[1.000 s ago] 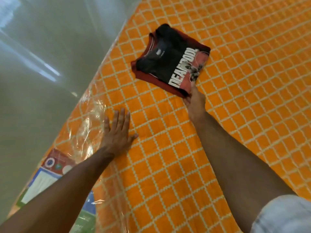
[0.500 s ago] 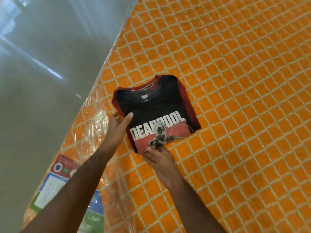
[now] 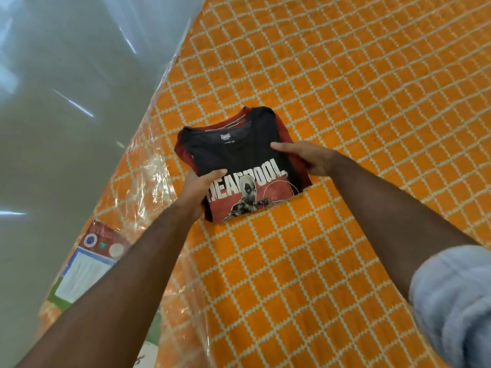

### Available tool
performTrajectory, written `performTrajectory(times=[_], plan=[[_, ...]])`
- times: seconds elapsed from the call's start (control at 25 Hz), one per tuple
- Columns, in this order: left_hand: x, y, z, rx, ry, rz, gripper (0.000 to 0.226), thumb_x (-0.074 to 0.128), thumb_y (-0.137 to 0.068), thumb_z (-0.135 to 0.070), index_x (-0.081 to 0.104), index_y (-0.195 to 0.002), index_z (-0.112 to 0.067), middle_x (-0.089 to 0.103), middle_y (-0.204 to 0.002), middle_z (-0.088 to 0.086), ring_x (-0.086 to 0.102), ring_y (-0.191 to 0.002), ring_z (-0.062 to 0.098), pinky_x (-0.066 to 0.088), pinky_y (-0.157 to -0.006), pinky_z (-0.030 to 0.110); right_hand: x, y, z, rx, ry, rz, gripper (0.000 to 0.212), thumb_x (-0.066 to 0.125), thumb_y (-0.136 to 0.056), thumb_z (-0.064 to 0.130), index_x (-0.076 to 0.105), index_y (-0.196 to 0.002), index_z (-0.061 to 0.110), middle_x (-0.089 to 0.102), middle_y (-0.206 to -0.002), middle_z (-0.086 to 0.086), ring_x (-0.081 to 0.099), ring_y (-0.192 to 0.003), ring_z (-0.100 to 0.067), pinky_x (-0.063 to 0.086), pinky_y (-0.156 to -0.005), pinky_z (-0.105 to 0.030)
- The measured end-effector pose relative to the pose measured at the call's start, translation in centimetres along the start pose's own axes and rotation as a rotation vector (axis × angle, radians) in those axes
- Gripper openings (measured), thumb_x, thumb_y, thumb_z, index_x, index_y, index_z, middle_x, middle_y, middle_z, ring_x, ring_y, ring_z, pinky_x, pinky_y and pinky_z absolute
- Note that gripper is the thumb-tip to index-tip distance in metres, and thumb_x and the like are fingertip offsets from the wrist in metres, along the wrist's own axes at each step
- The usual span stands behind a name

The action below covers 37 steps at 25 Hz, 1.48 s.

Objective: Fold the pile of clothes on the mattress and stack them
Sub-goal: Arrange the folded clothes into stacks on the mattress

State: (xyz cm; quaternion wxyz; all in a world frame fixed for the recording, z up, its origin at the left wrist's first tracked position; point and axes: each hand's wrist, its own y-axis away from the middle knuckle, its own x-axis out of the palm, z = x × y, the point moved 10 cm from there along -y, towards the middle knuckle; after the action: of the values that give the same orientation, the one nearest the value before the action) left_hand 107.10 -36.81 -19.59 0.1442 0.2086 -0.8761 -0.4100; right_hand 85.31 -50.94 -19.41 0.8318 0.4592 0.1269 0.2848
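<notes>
Nearest, a rolled pale-blue sleeve (image 3: pixel 451 301) at lower right, both forearms reaching forward over the orange lattice-patterned mattress (image 3: pixel 345 102). Further out, left hand (image 3: pixel 198 191) now clamped on the near-left edge of the folded black-and-red T-shirt (image 3: pixel 244 160), thumb on top over the white lettering, fingers tucked beneath. Half a second back, merely touching that side with straight fingers. Right hand (image 3: pixel 305 158), then down at the near hem, now shifted to the right edge, thumb across the black front, fingers under the red fold. Both grips therefore closed on the shirt, one per side. Shirt itself lying on the mattress near its left edge, just beside crinkled clear plastic wrap (image 3: pixel 148 181) and a printed label (image 3: pixel 87 261). Likely meaning: folding finished, bundle ready for lifting or squaring into place as the base of a stack. Beyond, only glossy grey floor (image 3: pixel 66 75); no other clothes in view.
</notes>
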Motion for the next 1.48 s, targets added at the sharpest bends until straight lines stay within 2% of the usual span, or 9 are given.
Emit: performTrajectory(times=[0.12, 0.24, 0.32, 0.52, 0.84, 1.0, 1.12, 1.28, 1.48], plan=[[-2.0, 5.6, -1.3, 0.038, -0.006, 0.034, 0.05, 0.078, -0.084, -0.011, 0.055, -0.129, -0.009, 0.076, -0.104, 0.016, 0.075, -0.088, 0.033, 0.06, -0.067, 0.037, 4.5, 4.7, 0.6, -0.12, 0.001, -0.034, 0.04, 0.076, -0.088, 0.027, 0.065, -0.122, 0.008, 0.078, -0.093, -0.006, 0.075, -0.078, -0.02, 0.059, -0.065, -0.029], [-8.0, 13.1, -1.8, 0.036, -0.025, 0.029, 0.054, 0.078, -0.083, -0.01, 0.054, -0.132, -0.009, 0.075, -0.105, 0.017, 0.075, -0.088, 0.033, 0.06, -0.07, 0.038, 11.3, 10.6, -0.3, -0.189, -0.074, 0.004, 0.056, 0.078, -0.081, 0.024, 0.059, -0.133, 0.011, 0.076, -0.109, -0.007, 0.074, -0.094, -0.024, 0.058, -0.07, -0.03], [-12.4, 19.1, -2.4, 0.06, 0.019, 0.014, 0.052, 0.076, -0.086, -0.013, 0.054, -0.132, -0.013, 0.075, -0.108, 0.016, 0.074, -0.091, 0.033, 0.061, -0.074, 0.04, 17.3, 14.9, -0.2, -0.189, -0.102, 0.081, 0.054, 0.077, -0.084, 0.016, 0.057, -0.135, 0.014, 0.073, -0.118, -0.009, 0.073, -0.101, -0.027, 0.058, -0.074, -0.032], [-26.2, 35.8, -3.1, 0.159, 0.16, -0.255, 0.059, 0.077, -0.086, -0.014, 0.049, -0.138, -0.017, 0.073, -0.117, 0.008, 0.073, -0.101, 0.028, 0.06, -0.087, 0.043, 33.7, 24.7, 2.3, -0.224, -0.027, 0.206, 0.053, 0.074, -0.082, 0.001, 0.056, -0.13, 0.016, 0.073, -0.114, -0.01, 0.073, -0.095, -0.027, 0.059, -0.072, -0.036], [-47.9, 64.4, 10.5, 0.295, 0.612, -0.791, 0.056, 0.075, -0.088, -0.022, 0.048, -0.137, -0.03, 0.073, -0.116, 0.002, 0.074, -0.098, 0.022, 0.061, -0.08, 0.037, 69.1, 40.6, 1.7, -0.273, 0.666, 0.708, 0.041, 0.074, -0.088, 0.009, 0.058, -0.125, 0.016, 0.077, -0.097, -0.008, 0.075, -0.086, -0.028, 0.06, -0.069, -0.034], [-54.2, 74.2, 21.7, 0.286, 0.745, -1.097, 0.046, 0.068, -0.095, -0.031, 0.046, -0.135, -0.034, 0.069, -0.112, -0.015, 0.07, -0.091, -0.001, 0.053, -0.082, 0.024, 86.7, 48.7, -4.9, -0.365, 1.07, 0.989, 0.037, 0.066, -0.094, 0.008, 0.053, -0.127, 0.019, 0.072, -0.102, -0.011, 0.075, -0.08, -0.019, 0.059, -0.065, -0.028], [-57.4, 78.2, 28.2, 0.246, 0.828, -1.226, 0.049, 0.061, -0.099, -0.028, 0.04, -0.143, -0.028, 0.063, -0.11, -0.015, 0.064, -0.095, 0.002, 0.049, -0.085, 0.023, 97.7, 54.2, -10.9, -0.46, 1.353, 1.183, 0.044, 0.061, -0.096, 0.006, 0.046, -0.134, 0.023, 0.069, -0.107, -0.008, 0.074, -0.08, -0.011, 0.056, -0.063, -0.021], [-61.0, 78.2, 32.6, 0.235, 1.04, -1.288, 0.041, 0.054, -0.1, -0.009, 0.038, -0.133, -0.027, 0.061, -0.098, -0.011, 0.061, -0.083, 0.002, 0.046, -0.059, 0.009, 107.5, 54.8, -17.0, -0.557, 1.61, 1.283, 0.052, 0.061, -0.095, 0.005, 0.044, -0.14, 0.025, 0.069, -0.112, -0.007, 0.074, -0.091, -0.02, 0.061, -0.076, -0.034], [-67.0, 71.6, 38.0, 0.144, 1.303, -1.388, 0.071, 0.056, -0.095, 0.005, 0.025, -0.153, -0.021, 0.058, -0.105, -0.011, 0.06, -0.084, 0.004, 0.05, -0.063, 0.016, 116.1, 48.8, -22.6, -0.638, 1.828, 1.348, 0.059, 0.06, -0.094, 0.002, 0.04, -0.147, 0.018, 0.065, -0.117, -0.008, 0.068, -0.105, -0.027, 0.058, -0.09, -0.043]])
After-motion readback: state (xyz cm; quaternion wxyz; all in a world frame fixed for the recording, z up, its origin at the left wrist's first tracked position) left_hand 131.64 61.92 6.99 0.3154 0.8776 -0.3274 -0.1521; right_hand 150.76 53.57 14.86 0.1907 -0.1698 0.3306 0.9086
